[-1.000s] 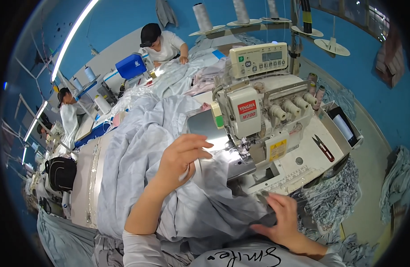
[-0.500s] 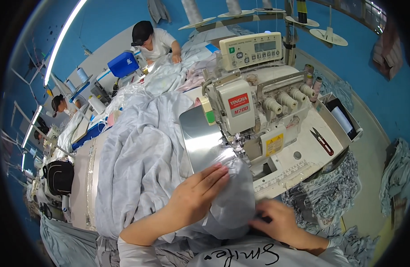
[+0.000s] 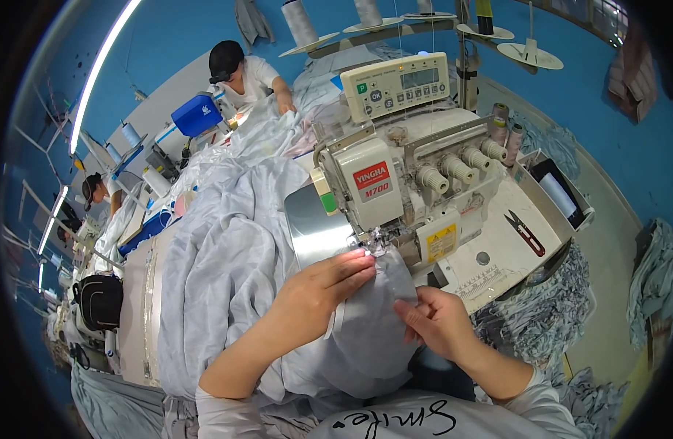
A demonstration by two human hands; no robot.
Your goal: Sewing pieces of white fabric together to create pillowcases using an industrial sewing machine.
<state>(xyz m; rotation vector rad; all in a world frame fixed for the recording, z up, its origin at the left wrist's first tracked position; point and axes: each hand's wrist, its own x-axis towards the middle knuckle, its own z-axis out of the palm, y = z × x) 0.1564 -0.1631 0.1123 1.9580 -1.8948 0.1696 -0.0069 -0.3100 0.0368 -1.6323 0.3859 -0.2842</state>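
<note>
A light grey cloth (image 3: 376,322) runs from a big heap on the left up to the presser foot (image 3: 378,243) of a white overlock sewing machine (image 3: 365,175). My left hand (image 3: 314,293) lies flat on it, fingers stretched out and close together, the tips just in front of the presser foot. At the right edge of the cloth, my right hand (image 3: 442,322) is closed, pinching the fabric between thumb and fingers. Under the foot the cloth's edge is partly hidden. A shiny metal plate (image 3: 307,219) shows left of the needle area.
Red-handled thread snips (image 3: 525,234) lie on the machine bed at the right. Thread cones (image 3: 298,23) stand on a rack above. Gathered grey fabric (image 3: 534,322) hangs below the bed. A co-worker (image 3: 241,77) sits at another machine farther back; a black bag (image 3: 100,301) is at left.
My right hand has risen from the lower edge of the cloth and now pinches its right side. My left hand has shifted slightly toward the presser foot. The whole view has moved a little.
</note>
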